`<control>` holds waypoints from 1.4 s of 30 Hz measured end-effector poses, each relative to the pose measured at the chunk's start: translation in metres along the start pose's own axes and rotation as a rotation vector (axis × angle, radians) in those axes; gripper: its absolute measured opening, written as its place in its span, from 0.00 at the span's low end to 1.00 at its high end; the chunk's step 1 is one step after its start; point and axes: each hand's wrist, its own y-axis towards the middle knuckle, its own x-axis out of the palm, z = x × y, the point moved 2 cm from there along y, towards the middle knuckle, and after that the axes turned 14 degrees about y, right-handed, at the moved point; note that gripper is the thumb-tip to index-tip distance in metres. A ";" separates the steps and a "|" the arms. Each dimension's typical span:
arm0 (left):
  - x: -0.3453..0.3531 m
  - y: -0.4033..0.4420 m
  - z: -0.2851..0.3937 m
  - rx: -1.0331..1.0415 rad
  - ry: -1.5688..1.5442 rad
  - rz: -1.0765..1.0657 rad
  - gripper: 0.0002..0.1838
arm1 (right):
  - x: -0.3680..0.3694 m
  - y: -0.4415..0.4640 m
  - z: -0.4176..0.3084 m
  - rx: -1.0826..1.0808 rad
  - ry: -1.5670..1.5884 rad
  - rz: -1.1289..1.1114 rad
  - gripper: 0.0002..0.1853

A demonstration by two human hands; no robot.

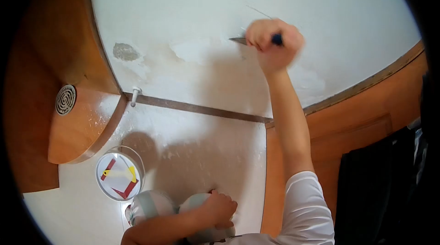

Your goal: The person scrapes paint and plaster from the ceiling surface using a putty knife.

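My right hand [275, 43] is raised to the white wall [348, 29], closed around the dark blue handle of a putty knife [238, 40]. The metal blade points left, close to the wall surface; I cannot tell whether it touches. Left of the blade the wall has a pale peeled patch [195, 49] and a grey rough patch [126, 51]. A thin dark crack [259, 11] runs above my hand. My left hand [220, 208] lies over my bent knee [197, 201], fingers loosely draped and holding nothing that I can see.
A white bucket [97, 178] with a red and yellow marked lid stands lower left. White dust covers the floor [206, 135] by the brown baseboard [192, 107]. A white peg-like fitting [135, 96], a wooden shelf [82, 130] with a round grille [66, 100], and dark cloth [376, 185] are nearby.
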 end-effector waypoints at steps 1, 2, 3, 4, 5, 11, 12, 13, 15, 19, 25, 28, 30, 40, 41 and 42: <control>0.002 -0.001 0.002 -0.010 -0.002 0.025 0.25 | 0.003 0.003 -0.011 -0.031 0.158 -0.064 0.23; 0.005 0.000 0.004 -0.016 -0.015 0.049 0.25 | 0.003 0.013 -0.025 -0.058 0.545 -0.178 0.24; 0.004 0.000 0.006 -0.013 -0.031 0.035 0.25 | 0.007 0.013 -0.018 0.073 0.337 -0.080 0.25; 0.003 -0.002 0.006 0.000 -0.040 0.012 0.25 | 0.009 0.014 -0.015 0.129 0.442 0.126 0.25; 0.002 -0.001 0.004 0.006 -0.035 0.001 0.25 | 0.008 0.017 -0.013 0.113 0.421 0.010 0.25; 0.025 0.018 0.010 0.030 0.008 -0.053 0.25 | -0.003 0.031 -0.017 0.162 0.561 -0.053 0.25; 0.026 0.018 0.011 0.035 0.025 -0.047 0.26 | -0.002 0.029 -0.005 0.232 0.552 0.031 0.25; 0.028 0.020 0.009 0.025 0.047 -0.035 0.26 | -0.004 0.026 -0.003 0.151 0.397 0.018 0.24; 0.029 0.019 0.008 0.009 0.060 -0.016 0.27 | 0.002 0.028 -0.019 0.056 0.380 -0.104 0.24; 0.019 0.012 0.013 0.029 0.061 -0.034 0.27 | 0.019 0.020 -0.009 0.134 0.134 0.053 0.22; 0.022 0.011 0.015 0.031 0.043 -0.009 0.26 | 0.018 0.007 -0.006 0.124 0.269 0.013 0.23; 0.016 0.012 0.008 0.020 0.067 -0.019 0.26 | 0.015 0.015 -0.009 0.073 0.219 -0.149 0.18; 0.018 0.013 0.007 0.003 0.039 -0.008 0.25 | 0.012 0.021 -0.014 0.156 1.173 -0.248 0.12; 0.033 0.018 0.011 0.019 -0.001 0.008 0.25 | 0.017 0.044 -0.025 -0.027 0.378 -0.152 0.23; 0.033 0.021 0.007 0.021 0.016 0.007 0.26 | 0.017 0.043 -0.027 0.010 0.358 -0.195 0.24; 0.033 0.020 0.006 0.023 0.013 0.017 0.25 | 0.014 0.042 -0.033 -0.025 0.262 -0.131 0.24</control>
